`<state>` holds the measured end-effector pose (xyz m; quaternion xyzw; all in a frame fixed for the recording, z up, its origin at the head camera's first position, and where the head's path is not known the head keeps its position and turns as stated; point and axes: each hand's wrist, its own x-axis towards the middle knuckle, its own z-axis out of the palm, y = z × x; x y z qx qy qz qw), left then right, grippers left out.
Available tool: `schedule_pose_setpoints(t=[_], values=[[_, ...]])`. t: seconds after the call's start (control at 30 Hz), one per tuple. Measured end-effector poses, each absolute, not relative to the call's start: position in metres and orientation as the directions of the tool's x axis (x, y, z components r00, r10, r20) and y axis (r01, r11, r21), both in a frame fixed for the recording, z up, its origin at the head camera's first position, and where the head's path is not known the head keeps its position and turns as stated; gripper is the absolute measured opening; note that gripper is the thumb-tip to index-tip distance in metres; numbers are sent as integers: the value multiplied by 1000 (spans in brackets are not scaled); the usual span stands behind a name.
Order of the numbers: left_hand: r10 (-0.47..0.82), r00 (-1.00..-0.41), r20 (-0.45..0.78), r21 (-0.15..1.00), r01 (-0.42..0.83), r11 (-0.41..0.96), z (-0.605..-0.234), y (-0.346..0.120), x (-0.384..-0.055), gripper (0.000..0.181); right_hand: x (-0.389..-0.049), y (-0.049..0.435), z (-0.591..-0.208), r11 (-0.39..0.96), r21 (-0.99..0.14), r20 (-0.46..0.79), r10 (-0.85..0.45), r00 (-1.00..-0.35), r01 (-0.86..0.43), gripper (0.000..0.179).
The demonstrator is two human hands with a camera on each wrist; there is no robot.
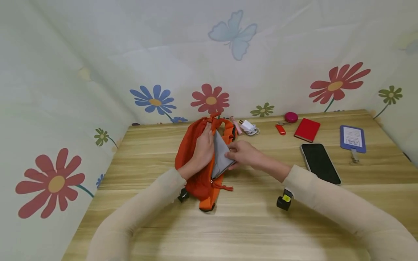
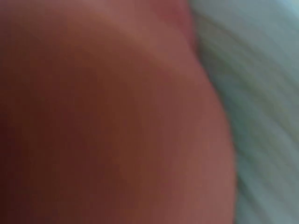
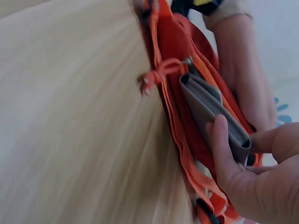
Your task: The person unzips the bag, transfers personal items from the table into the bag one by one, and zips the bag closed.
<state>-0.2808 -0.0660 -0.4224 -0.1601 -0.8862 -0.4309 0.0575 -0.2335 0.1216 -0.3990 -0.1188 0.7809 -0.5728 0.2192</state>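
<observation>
An orange waist bag (image 1: pixel 190 148) stands on the table with its zipped mouth spread apart. My left hand (image 1: pixel 204 146) holds the bag's left side at the opening; its fingertips are partly hidden. A grey folded wallet (image 1: pixel 220 155) sits partway inside the mouth. With thumb and fingers, my right hand (image 1: pixel 244 154) pinches the wallet's outer end. The right wrist view shows the wallet (image 3: pixel 210 109) slanted into the bag (image 3: pixel 174 42), the thumb lying on its near face. Blurred skin fills most of the left wrist view.
Behind the bag lie a white charger with cable (image 1: pixel 249 127) and a pink tube (image 1: pixel 237 127). To the right are a red notebook (image 1: pixel 307 129), a phone (image 1: pixel 320 164), a blue badge holder (image 1: pixel 353 139), a red key fob (image 1: pixel 280 129) and a round magenta case (image 1: pixel 291 117).
</observation>
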Motion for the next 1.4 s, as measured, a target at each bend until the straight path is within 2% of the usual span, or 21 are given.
schedule_pose_setpoints(t=[0.13, 0.23, 0.43, 0.53, 0.6, 0.9, 1.1, 1.2, 1.3, 1.4], values=[[246, -949, 199, 759, 308, 574, -421, -71, -282, 52, -235, 118, -401, 287, -954, -211, -434, -876, 87, 39], [315, -942, 118, 725, 299, 621, -421, -82, -284, 57, -237, 121, -401, 263, -959, -217, -428, -877, 108, 39], [497, -865, -67, 546, 385, 744, -424, -112, -259, 78, -245, 124, -402, 72, -954, -291, -449, -845, 290, 46], [542, -831, -121, 478, 430, 766, -428, -123, -240, 79, -246, 124, -403, -20, -924, -334, -442, -832, 381, 47], [557, -818, -145, 477, 436, 763, -429, -126, -230, 76, -246, 123, -403, -45, -917, -339, -432, -836, 396, 47], [542, -831, -124, 653, 342, 675, -426, -117, -208, 70, -242, 105, -401, -55, -933, -314, -364, -877, 357, 45], [527, -848, -48, 654, 372, 658, -421, -105, -206, 65, -237, 92, -399, -38, -950, -290, -263, -920, 310, 47], [515, -855, -53, 638, 368, 676, -421, -102, -208, 67, -236, 92, -399, -32, -955, -280, -245, -928, 296, 50], [515, -853, -79, 522, 405, 751, -422, -104, -209, 69, -237, 97, -400, -41, -949, -293, -246, -924, 312, 52], [515, -853, -84, 260, 480, 838, -422, -111, -211, 70, -238, 102, -400, -63, -942, -305, -246, -920, 330, 54]])
